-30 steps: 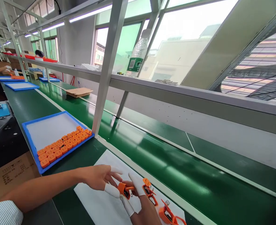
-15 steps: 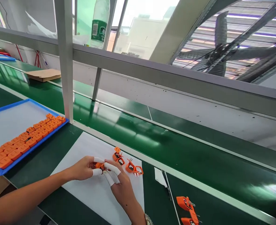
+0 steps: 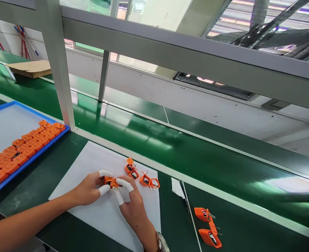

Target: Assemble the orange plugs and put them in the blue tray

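Both my hands pinch one small orange plug part (image 3: 109, 181) over a white sheet (image 3: 96, 164) on the green bench. My left hand (image 3: 90, 188) holds it from the left with white finger cots on thumb and forefinger. From the right, my right hand (image 3: 129, 203) grips it, also with cots. Two open orange plug housings (image 3: 131, 170) with metal prongs lie just beyond the hands, and another pair of housings (image 3: 149, 181) is beside them. Two further orange housings (image 3: 207, 227) rest on the green mat at lower right.
A blue tray (image 3: 32, 159) with rows of orange plug parts (image 3: 23, 148) sits at the left. A grey frame post (image 3: 58, 70) stands by its corner. The green conveyor belt (image 3: 196, 157) runs behind the sheet. A cardboard piece (image 3: 28, 68) lies far left.
The camera view has swung right and down. My hands stay together on the orange part, which sits a little nearer the sheet's middle. Loose housings at right have come into view.
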Tool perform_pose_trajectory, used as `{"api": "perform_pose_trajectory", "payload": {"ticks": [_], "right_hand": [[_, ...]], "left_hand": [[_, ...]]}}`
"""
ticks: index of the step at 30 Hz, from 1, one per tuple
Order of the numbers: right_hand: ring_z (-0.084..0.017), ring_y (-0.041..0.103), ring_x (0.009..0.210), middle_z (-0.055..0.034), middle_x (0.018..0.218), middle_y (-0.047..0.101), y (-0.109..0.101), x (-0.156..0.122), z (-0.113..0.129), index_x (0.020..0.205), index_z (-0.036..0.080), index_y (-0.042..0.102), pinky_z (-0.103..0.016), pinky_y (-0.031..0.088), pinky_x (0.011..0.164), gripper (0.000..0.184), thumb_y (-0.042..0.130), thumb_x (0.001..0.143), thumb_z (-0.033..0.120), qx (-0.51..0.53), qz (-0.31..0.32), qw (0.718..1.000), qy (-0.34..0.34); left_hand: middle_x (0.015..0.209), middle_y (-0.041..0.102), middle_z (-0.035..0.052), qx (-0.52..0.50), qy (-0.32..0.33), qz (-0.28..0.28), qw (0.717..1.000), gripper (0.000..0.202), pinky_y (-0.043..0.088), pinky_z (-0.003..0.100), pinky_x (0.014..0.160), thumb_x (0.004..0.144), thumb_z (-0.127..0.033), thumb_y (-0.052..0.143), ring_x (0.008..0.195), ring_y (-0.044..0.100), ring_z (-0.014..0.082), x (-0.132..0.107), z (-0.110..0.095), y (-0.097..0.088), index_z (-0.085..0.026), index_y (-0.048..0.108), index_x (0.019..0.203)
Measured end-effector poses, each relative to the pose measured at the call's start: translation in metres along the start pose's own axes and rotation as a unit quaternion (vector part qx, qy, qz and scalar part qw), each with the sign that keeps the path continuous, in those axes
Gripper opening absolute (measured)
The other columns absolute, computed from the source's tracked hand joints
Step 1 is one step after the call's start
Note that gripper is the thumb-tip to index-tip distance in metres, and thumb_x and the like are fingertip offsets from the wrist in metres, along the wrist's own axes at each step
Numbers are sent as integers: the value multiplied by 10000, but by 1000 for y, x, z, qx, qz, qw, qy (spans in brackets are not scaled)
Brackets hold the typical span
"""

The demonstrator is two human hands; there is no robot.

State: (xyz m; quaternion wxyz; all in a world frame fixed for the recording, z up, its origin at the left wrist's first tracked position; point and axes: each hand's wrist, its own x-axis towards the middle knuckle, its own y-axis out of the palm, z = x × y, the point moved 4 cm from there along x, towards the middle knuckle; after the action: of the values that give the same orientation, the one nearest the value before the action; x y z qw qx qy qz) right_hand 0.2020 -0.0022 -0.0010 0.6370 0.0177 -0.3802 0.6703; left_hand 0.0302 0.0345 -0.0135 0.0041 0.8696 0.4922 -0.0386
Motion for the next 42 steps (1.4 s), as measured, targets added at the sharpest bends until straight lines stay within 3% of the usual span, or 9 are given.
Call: {"api": "perform_pose_trajectory", "payload": {"ticks": [8, 13, 19, 24, 28, 32, 34, 37, 42], "right_hand": [[-209, 666, 977, -74, 1108, 648, 3, -8, -6, 1177, 262, 619, -393, 616, 859, 255, 589, 936, 185, 142, -35, 978, 146], [-212, 654, 994, -71, 1100, 654, 6, -7, 5, 1254, 279, 583, -398, 607, 830, 375, 563, 927, 96, 65, -30, 997, 36], [-238, 646, 1068, -88, 1155, 653, 2, -7, 6, 1323, 289, 537, -433, 589, 869, 469, 544, 919, 51, -15, -37, 999, -19], [-247, 634, 1084, -99, 1195, 637, 5, -9, 9, 1400, 311, 474, -440, 596, 857, 578, 531, 907, 15, -26, -21, 998, -55], [-250, 626, 1092, -103, 1205, 632, 10, -9, 11, 1427, 335, 446, -465, 591, 880, 630, 534, 900, 2, -32, -2, 997, -70], [-249, 625, 1132, -102, 1245, 596, 9, -9, 2, 1272, 310, 578, -462, 586, 932, 410, 570, 919, 103, 74, 39, 996, 28], [-226, 670, 1049, -91, 1178, 630, 11, -13, -8, 1233, 288, 583, -429, 614, 891, 315, 590, 932, 194, 177, 53, 974, 134], [-208, 710, 973, -70, 1070, 695, 15, -19, -19, 1325, 271, 521, -423, 620, 897, 412, 627, 929, 309, 275, 60, 928, 243], [-233, 700, 1066, -76, 1157, 716, 16, -16, -19, 1312, 260, 565, -461, 579, 985, 427, 658, 911, 376, 299, 77, 914, 262]], "left_hand": [[963, 706, 66, -11, -18, 11, 1000, 254, 538, 349, 865, 929, -300, 587, 914, 669, 208, 1, -2, 8, -181, 646, 1145], [794, 673, 31, 5, -33, -7, 999, 179, 526, 288, 665, 945, -303, 556, 719, 631, 164, -1, 4, 9, -173, 666, 998], [1089, 743, 96, -119, -62, 3, 991, 267, 529, 407, 980, 846, -298, 727, 1048, 693, 247, 5, 0, -2, -158, 684, 1069], [1042, 788, 77, -185, -80, 45, 978, 320, 509, 476, 1030, 785, -293, 786, 1040, 713, 287, 6, -2, 0, -168, 761, 1079], [1134, 766, 63, -156, -74, 65, 983, 326, 474, 463, 1078, 831, -289, 738, 1123, 680, 282, 4, 2, 2, -196, 750, 1143], [1179, 741, 84, -137, -82, 58, 986, 342, 495, 453, 1054, 836, -286, 737, 1147, 663, 286, 2, 3, 0, -187, 730, 1163], [1174, 734, 89, -131, -85, 35, 987, 333, 520, 443, 1023, 802, -283, 774, 1121, 673, 285, 2, 3, -2, -182, 735, 1118], [1207, 699, 86, -129, -71, 21, 989, 312, 546, 427, 990, 772, -258, 802, 1090, 679, 274, 2, 3, 0, -187, 734, 1067], [1222, 654, 88, -116, -56, 27, 991, 302, 569, 423, 963, 774, -237, 795, 1059, 682, 268, 2, 1, 4, -193, 726, 1065]]}}
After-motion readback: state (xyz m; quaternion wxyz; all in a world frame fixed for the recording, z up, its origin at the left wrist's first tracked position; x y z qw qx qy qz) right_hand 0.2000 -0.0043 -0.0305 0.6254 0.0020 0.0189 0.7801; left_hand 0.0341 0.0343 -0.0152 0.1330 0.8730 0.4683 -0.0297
